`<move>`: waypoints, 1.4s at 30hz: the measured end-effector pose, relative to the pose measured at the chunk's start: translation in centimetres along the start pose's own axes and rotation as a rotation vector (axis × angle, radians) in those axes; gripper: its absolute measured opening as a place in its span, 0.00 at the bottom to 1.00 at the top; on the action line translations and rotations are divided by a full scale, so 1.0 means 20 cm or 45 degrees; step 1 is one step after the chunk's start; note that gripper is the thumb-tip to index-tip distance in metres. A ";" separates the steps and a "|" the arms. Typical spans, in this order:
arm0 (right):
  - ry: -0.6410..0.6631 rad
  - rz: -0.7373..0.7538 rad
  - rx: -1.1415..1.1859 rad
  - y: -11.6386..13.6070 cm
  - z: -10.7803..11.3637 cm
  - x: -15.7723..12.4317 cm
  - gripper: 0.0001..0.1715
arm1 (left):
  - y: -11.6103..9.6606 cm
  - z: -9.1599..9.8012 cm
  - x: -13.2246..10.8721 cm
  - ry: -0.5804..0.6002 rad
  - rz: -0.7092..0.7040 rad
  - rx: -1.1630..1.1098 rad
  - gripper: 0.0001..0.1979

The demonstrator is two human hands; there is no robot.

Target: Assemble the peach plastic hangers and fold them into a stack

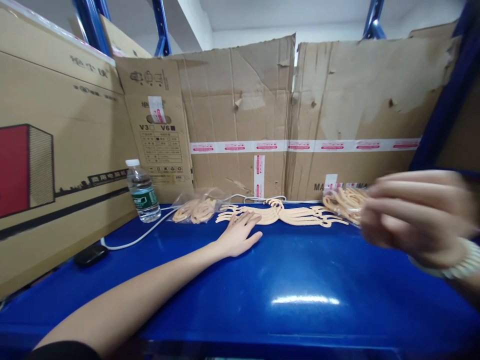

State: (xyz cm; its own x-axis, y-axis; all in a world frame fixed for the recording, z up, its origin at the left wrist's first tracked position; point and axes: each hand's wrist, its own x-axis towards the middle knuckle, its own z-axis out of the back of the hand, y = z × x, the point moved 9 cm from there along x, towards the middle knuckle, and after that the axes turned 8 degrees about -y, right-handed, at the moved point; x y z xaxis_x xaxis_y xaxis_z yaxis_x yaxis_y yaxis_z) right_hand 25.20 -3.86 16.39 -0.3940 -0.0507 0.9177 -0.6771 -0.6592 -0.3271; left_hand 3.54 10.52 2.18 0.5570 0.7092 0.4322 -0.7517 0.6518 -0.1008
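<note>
My left hand (239,235) lies flat with its fingers spread over the left part of a bundle of beige cord-like strands (300,216). The strands are laid side by side on the blue tabletop (285,280) and gather at a knot-like middle. On the right, my right hand (416,215), with a pale beaded bracelet at the wrist, is raised above the table. Motion blurs its curled fingers, and I cannot tell whether they hold anything. Partly behind it sits a clear bag of similar beige strands (344,202).
Another clear bag of beige strands (197,210) lies left of the bundle. A water bottle (144,192) stands beside a large cardboard box (63,160). A white cable (138,236) runs near a small black object (91,254). Upright cardboard sheets (240,115) close off the back.
</note>
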 end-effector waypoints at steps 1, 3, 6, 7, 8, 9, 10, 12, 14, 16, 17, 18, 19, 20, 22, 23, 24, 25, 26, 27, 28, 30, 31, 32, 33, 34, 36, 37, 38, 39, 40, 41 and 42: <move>0.032 0.111 -0.036 0.01 -0.06 -0.01 0.03 | 0.00 0.01 0.00 -0.011 -0.005 -0.001 0.27; 0.420 0.056 -0.132 -0.08 -0.31 -0.12 0.12 | 0.00 0.01 0.00 -0.029 -0.008 -0.006 0.26; 0.684 -0.267 -0.071 -0.31 -0.51 -0.37 0.17 | 0.00 0.02 0.00 -0.044 -0.003 -0.006 0.26; 0.700 -0.411 -0.026 -0.38 -0.54 -0.45 0.17 | 0.00 0.02 0.00 -0.046 0.000 -0.002 0.25; 0.709 -0.516 0.020 -0.45 -0.56 -0.52 0.17 | 0.00 0.03 0.00 -0.051 0.001 0.002 0.25; 0.707 -0.575 0.055 -0.49 -0.57 -0.57 0.18 | 0.00 0.03 0.00 -0.057 0.001 0.007 0.25; 0.703 -0.607 0.083 -0.51 -0.57 -0.61 0.18 | 0.00 0.04 0.00 -0.064 0.001 0.012 0.25; 0.717 -0.633 0.130 -0.53 -0.57 -0.64 0.18 | 0.00 0.04 0.00 -0.074 0.001 0.027 0.25; 0.750 -0.646 0.167 -0.53 -0.58 -0.66 0.18 | 0.00 0.04 0.00 -0.073 0.004 0.045 0.25; 0.773 -0.649 0.191 -0.52 -0.59 -0.66 0.17 | 0.00 0.04 0.00 -0.073 0.010 0.054 0.25; 0.780 -0.644 0.199 -0.51 -0.59 -0.66 0.17 | 0.00 0.04 0.00 -0.075 0.012 0.053 0.25; 0.784 -0.639 0.207 -0.51 -0.60 -0.67 0.17 | 0.00 0.04 0.00 -0.079 0.014 0.052 0.24; 0.788 -0.635 0.216 -0.51 -0.60 -0.67 0.17 | 0.00 0.04 0.00 -0.080 0.014 0.049 0.24; 0.792 -0.633 0.224 -0.51 -0.60 -0.68 0.16 | 0.00 0.04 0.00 -0.080 0.013 0.047 0.24; 0.791 -0.633 0.233 -0.51 -0.60 -0.68 0.16 | 0.00 0.05 0.00 -0.075 0.008 0.046 0.24; 0.787 -0.633 0.233 -0.51 -0.60 -0.68 0.16 | -0.01 0.05 -0.01 -0.073 0.005 0.047 0.24; 0.784 -0.633 0.230 -0.51 -0.60 -0.68 0.16 | -0.01 0.05 -0.01 -0.072 0.004 0.048 0.24; 0.782 -0.630 0.227 -0.51 -0.60 -0.68 0.16 | -0.01 0.05 -0.01 -0.073 0.004 0.048 0.24; 0.782 -0.624 0.226 -0.50 -0.60 -0.68 0.16 | -0.01 0.05 -0.01 -0.075 0.006 0.050 0.24; 0.780 -0.615 0.228 -0.50 -0.60 -0.68 0.16 | -0.01 0.05 -0.01 -0.077 0.009 0.051 0.23; 0.779 -0.607 0.232 -0.49 -0.60 -0.67 0.15 | -0.01 0.05 -0.01 -0.079 0.013 0.053 0.23; 0.779 -0.594 0.240 -0.49 -0.61 -0.66 0.15 | -0.01 0.06 0.00 -0.085 0.024 0.057 0.23; 0.785 -0.594 0.243 -0.49 -0.61 -0.66 0.15 | -0.01 0.06 0.00 -0.090 0.027 0.059 0.22; 0.796 -0.598 0.246 -0.50 -0.61 -0.66 0.15 | -0.01 0.06 0.00 -0.095 0.028 0.061 0.22; 0.814 -0.606 0.248 -0.51 -0.61 -0.67 0.15 | -0.01 0.06 0.00 -0.099 0.027 0.063 0.22; 0.836 -0.614 0.246 -0.52 -0.61 -0.67 0.15 | -0.01 0.06 0.00 -0.103 0.025 0.066 0.22; 0.879 -0.632 0.228 -0.54 -0.61 -0.68 0.15 | -0.01 0.06 0.00 -0.111 0.027 0.074 0.22; 0.900 -0.637 0.218 -0.55 -0.61 -0.69 0.15 | 0.00 0.06 0.00 -0.118 0.030 0.080 0.22; 0.918 -0.639 0.213 -0.55 -0.61 -0.69 0.15 | 0.00 0.06 0.00 -0.127 0.031 0.088 0.22; 0.937 -0.638 0.215 -0.55 -0.60 -0.68 0.16 | 0.00 0.06 0.00 -0.140 0.031 0.097 0.22; 0.959 -0.634 0.221 -0.55 -0.60 -0.68 0.16 | 0.01 0.06 0.00 -0.152 0.028 0.106 0.22; 0.985 -0.629 0.228 -0.54 -0.60 -0.68 0.16 | 0.00 0.07 0.00 -0.163 0.024 0.115 0.22; 1.016 -0.623 0.232 -0.52 -0.61 -0.68 0.16 | 0.00 0.07 0.00 -0.170 0.020 0.124 0.22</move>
State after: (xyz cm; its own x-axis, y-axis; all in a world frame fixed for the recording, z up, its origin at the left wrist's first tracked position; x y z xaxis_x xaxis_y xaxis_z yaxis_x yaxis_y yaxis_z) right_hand 30.08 12.83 4.67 -0.4462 0.7440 0.4972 -0.7983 -0.5821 0.1546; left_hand 3.05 10.25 3.45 0.4978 0.6727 0.5474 -0.7942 0.6071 -0.0238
